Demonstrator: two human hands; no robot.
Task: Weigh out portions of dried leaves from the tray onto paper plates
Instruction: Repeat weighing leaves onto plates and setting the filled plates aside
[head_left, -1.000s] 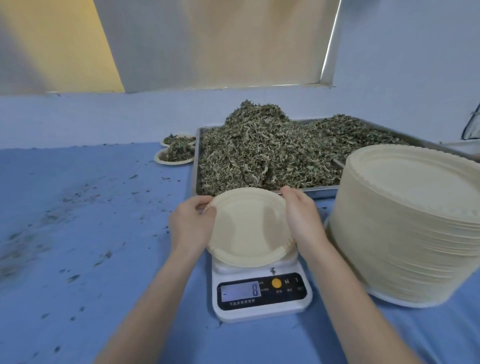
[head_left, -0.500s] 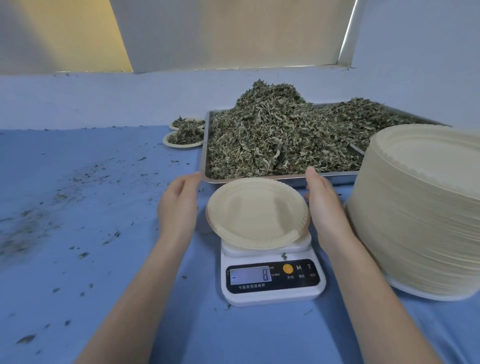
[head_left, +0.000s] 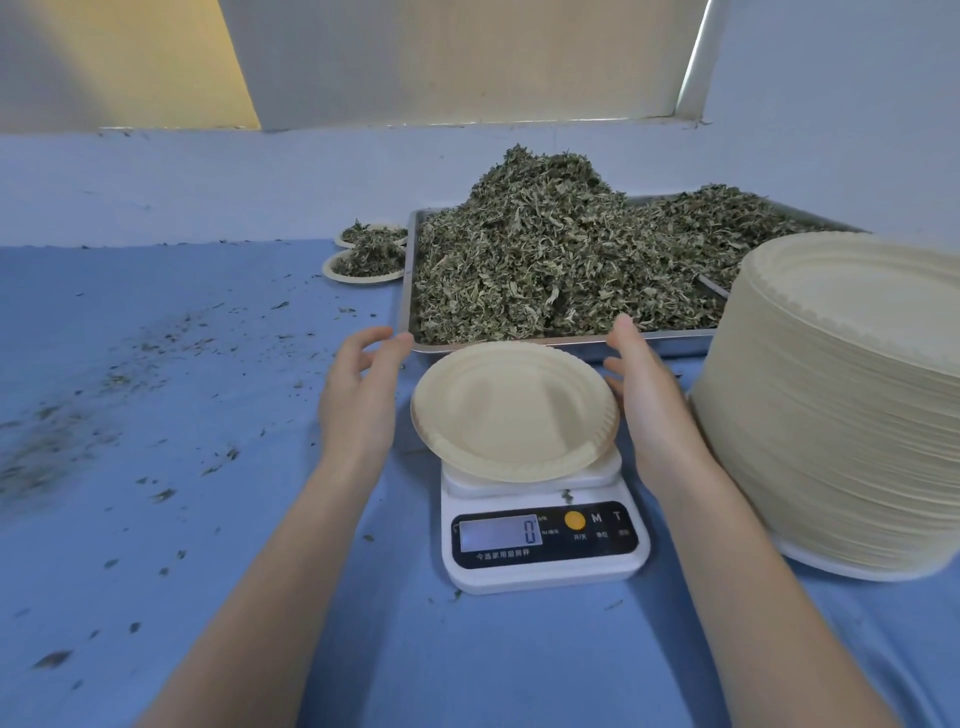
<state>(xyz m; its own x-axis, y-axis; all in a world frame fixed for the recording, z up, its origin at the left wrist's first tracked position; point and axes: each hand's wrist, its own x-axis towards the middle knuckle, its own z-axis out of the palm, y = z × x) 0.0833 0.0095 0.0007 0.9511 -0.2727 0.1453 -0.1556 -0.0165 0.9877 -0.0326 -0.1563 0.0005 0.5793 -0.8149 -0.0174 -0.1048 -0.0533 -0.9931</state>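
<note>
An empty cream paper plate (head_left: 511, 410) lies on the white kitchen scale (head_left: 545, 551), whose display reads 0. My left hand (head_left: 358, 395) hovers just left of the plate, fingers relaxed and apart from it. My right hand (head_left: 649, 400) stands edge-on just right of the plate, fingers straight, holding nothing. Behind them a metal tray (head_left: 649, 340) carries a tall heap of dried leaves (head_left: 550, 254).
A tall stack of paper plates (head_left: 841, 395) stands at the right, close to my right forearm. Two plates with leaf portions (head_left: 366, 260) sit left of the tray at the back. Loose leaf crumbs (head_left: 130, 374) litter the blue table on the left.
Both hands let go of the plate and moved outward from its rim. The plate now sits on the scale, and the display went from 8 to 0.
</note>
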